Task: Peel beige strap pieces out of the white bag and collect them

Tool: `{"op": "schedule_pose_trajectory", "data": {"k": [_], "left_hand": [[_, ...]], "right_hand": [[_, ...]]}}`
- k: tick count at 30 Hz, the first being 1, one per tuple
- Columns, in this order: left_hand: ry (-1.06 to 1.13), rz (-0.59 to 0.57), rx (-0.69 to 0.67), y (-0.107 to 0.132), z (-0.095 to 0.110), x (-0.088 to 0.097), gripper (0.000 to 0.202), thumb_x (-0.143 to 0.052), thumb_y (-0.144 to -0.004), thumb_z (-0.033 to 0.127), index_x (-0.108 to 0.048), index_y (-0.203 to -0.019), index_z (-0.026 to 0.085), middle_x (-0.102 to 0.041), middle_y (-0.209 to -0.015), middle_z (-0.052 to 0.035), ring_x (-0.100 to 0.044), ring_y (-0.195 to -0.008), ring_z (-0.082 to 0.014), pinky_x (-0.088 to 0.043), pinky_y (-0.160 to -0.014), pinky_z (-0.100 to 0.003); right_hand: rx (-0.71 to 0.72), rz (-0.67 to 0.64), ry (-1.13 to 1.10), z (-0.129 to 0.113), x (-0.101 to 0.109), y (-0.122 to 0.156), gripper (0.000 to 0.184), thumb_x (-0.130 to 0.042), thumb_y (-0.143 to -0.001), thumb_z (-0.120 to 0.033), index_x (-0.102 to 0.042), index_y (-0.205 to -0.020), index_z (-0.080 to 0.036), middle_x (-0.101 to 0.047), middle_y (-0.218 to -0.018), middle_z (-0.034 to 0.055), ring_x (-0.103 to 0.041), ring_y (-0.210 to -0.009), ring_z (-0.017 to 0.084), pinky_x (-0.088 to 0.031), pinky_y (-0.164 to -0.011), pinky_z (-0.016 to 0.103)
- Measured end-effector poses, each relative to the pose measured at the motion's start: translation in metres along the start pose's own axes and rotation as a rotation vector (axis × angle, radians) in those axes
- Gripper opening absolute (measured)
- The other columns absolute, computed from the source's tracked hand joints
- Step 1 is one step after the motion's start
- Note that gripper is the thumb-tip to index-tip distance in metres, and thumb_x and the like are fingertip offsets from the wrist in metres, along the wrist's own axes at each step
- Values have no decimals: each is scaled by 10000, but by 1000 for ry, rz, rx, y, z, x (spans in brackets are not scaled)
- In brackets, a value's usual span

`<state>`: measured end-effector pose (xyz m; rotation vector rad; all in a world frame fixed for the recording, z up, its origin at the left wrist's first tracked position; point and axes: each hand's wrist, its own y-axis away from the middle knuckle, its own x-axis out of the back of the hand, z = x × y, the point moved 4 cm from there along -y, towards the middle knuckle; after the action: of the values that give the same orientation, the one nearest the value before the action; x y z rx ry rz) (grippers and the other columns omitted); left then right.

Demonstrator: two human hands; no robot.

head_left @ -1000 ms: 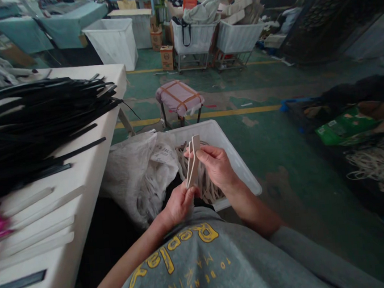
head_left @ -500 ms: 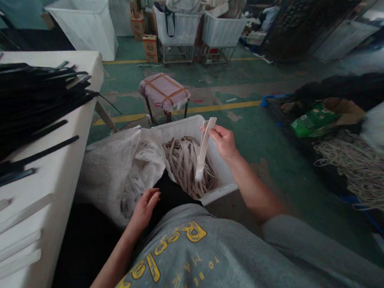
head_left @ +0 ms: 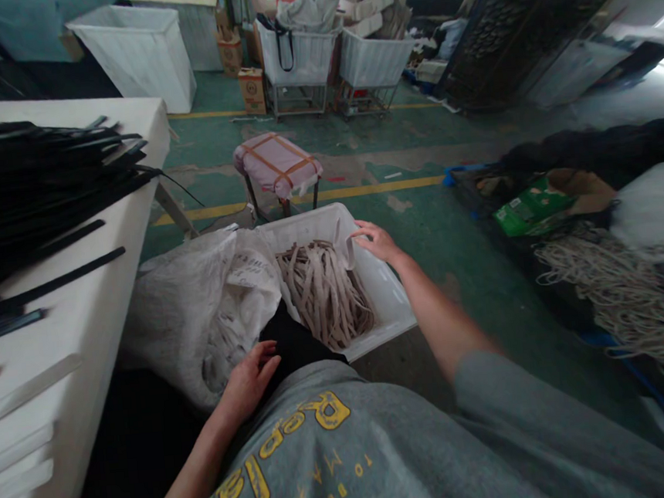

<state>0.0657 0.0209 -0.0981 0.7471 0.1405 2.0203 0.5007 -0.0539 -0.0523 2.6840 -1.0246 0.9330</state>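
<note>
My right hand (head_left: 376,241) is over the right side of a white plastic bin (head_left: 392,302), its fingers stretched out and apart. A pale, blurred strip (head_left: 345,252) shows just off the fingertips, inside the bin; it looks free of the hand. Many flat beige strips (head_left: 321,289) lie heaped in the bin. My left hand (head_left: 255,376) rests at my lap on the dark trousers (head_left: 294,341), fingers loosely curved and apart, with nothing in it. Beside it stands a white woven sack (head_left: 178,293) with whitish contents partly visible through its mouth.
On my left, a white table (head_left: 98,300) carries black strips (head_left: 36,189) and several pale strips (head_left: 24,392). A cloth-covered stool (head_left: 278,164) stands beyond the bin. Coiled cords (head_left: 620,286) lie on the right. Wheeled carts (head_left: 300,58) stand at the back.
My right hand has opened and let go of the pale folded strip, which has dropped away into the bin. The left hand stays at the lap. The view has shifted slightly.
</note>
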Motion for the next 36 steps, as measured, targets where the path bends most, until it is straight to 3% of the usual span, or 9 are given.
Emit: {"op": "schedule_pose_trajectory", "data": {"k": [5, 9, 13, 18, 23, 26, 30, 32, 36], "left_hand": [[-111, -56, 6, 6, 2, 3, 447, -494, -883, 470, -589, -1206, 178, -716, -1173, -132, -692, -1043, -271, -520, -967, -430], [-200, -92, -9, 12, 8, 4, 417, -501, -894, 426, -620, -1193, 161, -727, -1142, -137, -689, -1059, -281, -513, -973, -425], [-280, -98, -20, 18, 18, 5, 375, -533, -896, 359, -634, -1201, 163, -716, -1188, -135, -683, -1090, -283, -509, -972, -409], [-328, -123, -11, 29, 16, 6, 374, -560, -911, 326, -630, -1245, 173, -709, -1219, -125, -676, -1114, -273, -499, -975, -374], [-349, -124, -1, 39, 0, 8, 384, -561, -919, 329, -629, -1260, 167, -703, -1230, -125, -671, -1118, -271, -494, -977, -363], [-328, -129, 10, 39, -7, 11, 381, -559, -918, 322, -631, -1254, 157, -705, -1228, -127, -667, -1122, -265, -491, -979, -353], [-294, -133, 40, 36, -13, 15, 357, -553, -909, 309, -647, -1219, 159, -716, -1204, -127, -679, -1074, -265, -500, -941, -351], [-276, -127, 38, 37, -15, 16, 352, -543, -907, 316, -655, -1206, 167, -721, -1187, -127, -685, -1045, -273, -503, -918, -358], [-212, -96, 29, 39, -17, 18, 335, -569, -872, 340, -693, -1152, 204, -749, -1101, -105, -692, -1006, -293, -504, -903, -375]], "right_hand": [[-184, 58, 60, 49, -12, 39, 176, -639, -799, -252, -766, -889, -170, -719, -1217, 138, -629, -1208, 285, -413, -1105, 461], [-257, -9, 51, 60, -47, 66, 208, -584, -819, -248, -766, -860, -156, -777, -1003, 119, -710, -1019, 278, -505, -993, 435], [-211, -172, -8, 32, -103, 80, 187, -582, -844, -200, -765, -872, -170, -781, -989, 96, -711, -982, 245, -521, -958, 389], [-82, -424, -90, -35, -179, 89, 205, -577, -876, -151, -768, -948, -170, -780, -983, 65, -712, -941, 203, -531, -908, 325], [-8, -632, -76, -91, -248, 101, 239, -572, -934, -264, -749, -1067, -176, -776, -1027, 60, -720, -955, 171, -530, -878, 273], [4, -691, 31, -113, -281, 113, 327, -741, -812, -426, -746, -1009, -166, -769, -1019, 102, -709, -994, 250, -523, -891, 336], [-21, -668, 168, -127, -303, 121, 338, -816, -718, -427, -710, -900, -162, -749, -966, 146, -675, -1042, 327, -505, -874, 388], [-34, -665, 177, -128, -304, 118, 144, -758, -782, -307, -678, -780, -187, -744, -891, 104, -673, -1023, 279, -496, -849, 333], [-90, -707, 100, -126, -289, 107, 211, -657, -820, -170, -595, -619, -197, -659, -611, 18, -669, -709, 180, -482, -680, 251]]}}
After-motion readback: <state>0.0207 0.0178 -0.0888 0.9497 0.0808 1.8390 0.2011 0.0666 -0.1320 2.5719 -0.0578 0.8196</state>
